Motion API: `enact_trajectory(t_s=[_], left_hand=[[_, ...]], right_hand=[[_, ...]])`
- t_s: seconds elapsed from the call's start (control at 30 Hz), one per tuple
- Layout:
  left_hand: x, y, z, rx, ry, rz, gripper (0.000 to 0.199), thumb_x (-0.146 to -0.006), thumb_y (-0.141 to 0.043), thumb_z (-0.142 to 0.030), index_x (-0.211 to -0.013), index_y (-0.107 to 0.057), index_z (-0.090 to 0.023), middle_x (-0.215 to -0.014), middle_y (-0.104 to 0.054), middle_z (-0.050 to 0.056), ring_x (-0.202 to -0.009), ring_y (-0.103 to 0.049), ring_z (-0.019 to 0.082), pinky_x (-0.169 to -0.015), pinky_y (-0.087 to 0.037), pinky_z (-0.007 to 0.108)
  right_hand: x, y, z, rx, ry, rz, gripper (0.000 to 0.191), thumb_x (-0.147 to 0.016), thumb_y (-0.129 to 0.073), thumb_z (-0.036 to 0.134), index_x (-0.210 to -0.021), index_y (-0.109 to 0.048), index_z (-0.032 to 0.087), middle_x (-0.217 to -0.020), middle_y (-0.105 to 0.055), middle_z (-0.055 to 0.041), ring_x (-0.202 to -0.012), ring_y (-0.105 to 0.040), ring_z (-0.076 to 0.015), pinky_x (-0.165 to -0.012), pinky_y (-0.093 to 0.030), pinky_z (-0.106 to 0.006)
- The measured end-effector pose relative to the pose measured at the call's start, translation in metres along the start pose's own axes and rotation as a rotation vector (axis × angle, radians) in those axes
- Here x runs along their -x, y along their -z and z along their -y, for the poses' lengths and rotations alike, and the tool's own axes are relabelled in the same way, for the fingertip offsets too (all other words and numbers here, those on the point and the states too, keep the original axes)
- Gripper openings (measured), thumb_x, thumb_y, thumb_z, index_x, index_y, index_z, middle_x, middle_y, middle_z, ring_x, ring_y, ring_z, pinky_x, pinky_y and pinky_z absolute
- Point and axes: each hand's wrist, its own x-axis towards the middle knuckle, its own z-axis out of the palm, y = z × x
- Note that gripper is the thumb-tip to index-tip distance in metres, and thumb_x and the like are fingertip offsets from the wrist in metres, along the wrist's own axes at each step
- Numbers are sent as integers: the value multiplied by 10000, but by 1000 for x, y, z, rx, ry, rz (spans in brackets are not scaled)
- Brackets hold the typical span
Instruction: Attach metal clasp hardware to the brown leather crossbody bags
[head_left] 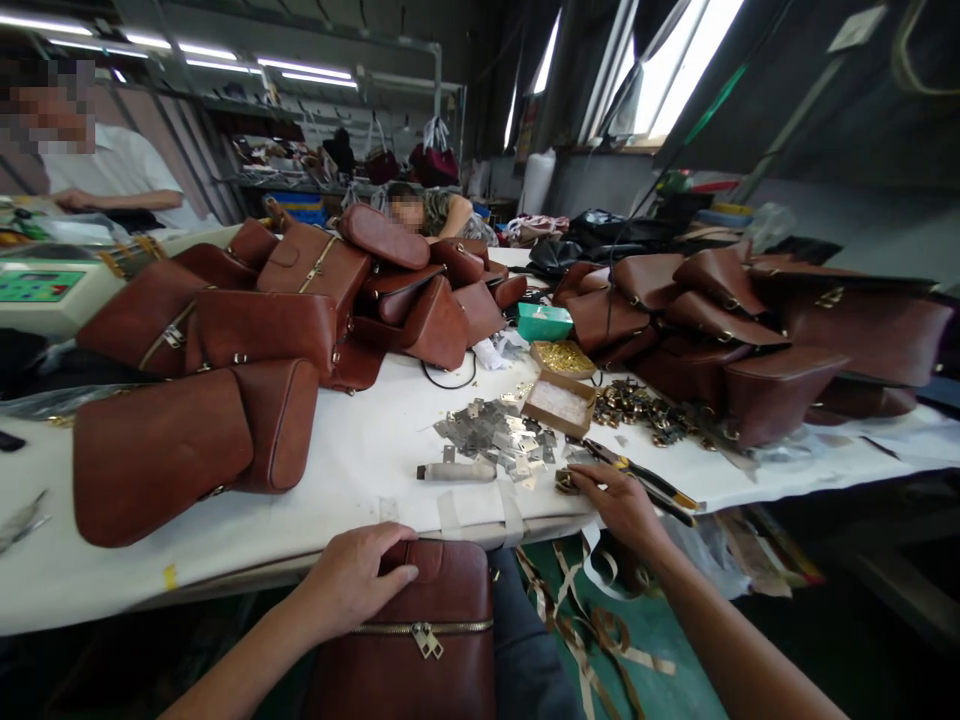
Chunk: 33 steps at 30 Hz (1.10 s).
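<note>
Two things held apart: my right hand (619, 506) pinches a metal fitting (565, 483) over the bench (360, 460).
My left hand (360, 580) grips the bag's (409, 680) top, leftward and nearer me.

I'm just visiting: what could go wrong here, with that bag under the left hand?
The bag sits in front of the table, so it could slip if the left hand lets go. The small metal fitting at the right hand's fingertips might drop. That hand is also close to the pliers and could knock them.
</note>
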Motion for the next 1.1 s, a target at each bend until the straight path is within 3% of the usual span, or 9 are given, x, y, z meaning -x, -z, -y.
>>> enact_trajectory(t_s=[0.13, 0.27, 0.43, 0.63, 0.87, 0.97, 1.1], left_hand=[[1, 0, 2, -3, -34, 0, 350, -910, -642, -374, -1232, -710, -256, -1226, -770, 46, -1129, -715, 262, -1021, -511, 394], [4, 0, 4, 25, -48, -16, 341, -919, -642, -378, -1229, -711, -254, -1219, -772, 49, -1122, -714, 257, -1013, -518, 379], [6, -4, 6, 41, -65, -50, 319, -929, -635, -358, -1217, -716, -246, -1200, -775, 52, -1101, -717, 248, -1030, -520, 383], [8, -8, 4, -8, -81, -98, 306, -940, -635, -329, -1211, -720, -215, -1195, -757, 75, -1111, -709, 249, -1036, -530, 404], [13, -12, 6, -10, -151, -209, 261, -928, -662, -258, -1175, -710, -190, -1141, -723, 91, -1077, -687, 235, -1020, -550, 419], [12, -14, 5, -22, -242, -289, 258, -909, -682, -224, -1163, -705, -184, -1204, -695, 108, -1135, -656, 250, -1039, -541, 449], [11, -14, -4, -6, -325, -384, 322, -886, -722, -217, -1205, -688, -198, -1237, -685, 111, -1179, -630, 277, -1069, -517, 509]], right_hand=[[15, -20, -6, 211, 139, -138, 369, -958, -593, 470, -1173, -788, 242, -1125, -759, -111, -1049, -683, -299, -962, -529, -482], [23, -23, 3, 339, 226, -270, 349, -977, -569, 461, -1144, -783, 243, -1144, -749, -124, -1068, -667, -314, -969, -503, -490], [34, -32, 20, 420, -9, -229, 397, -916, -635, 587, -1101, -764, 261, -926, -759, -63, -753, -671, -237, -666, -462, -347], [23, -45, 28, 421, -175, -209, 279, -858, -655, 459, -1036, -738, 261, -882, -770, -36, -761, -675, -237, -631, -407, -320], [38, -44, 38, -81, -205, -242, 401, -801, -700, 424, -1135, -695, 202, -857, -690, -30, -729, -629, -201, -723, -496, -342], [53, -51, 60, -408, -257, -236, 413, -776, -797, 426, -1117, -693, 219, -882, -662, -15, -781, -634, -191, -753, -522, -336], [73, -76, 105, -951, -372, -170, 355, -677, -916, 349, -950, -717, 239, -885, -681, 9, -797, -660, -167, -771, -561, -323]])
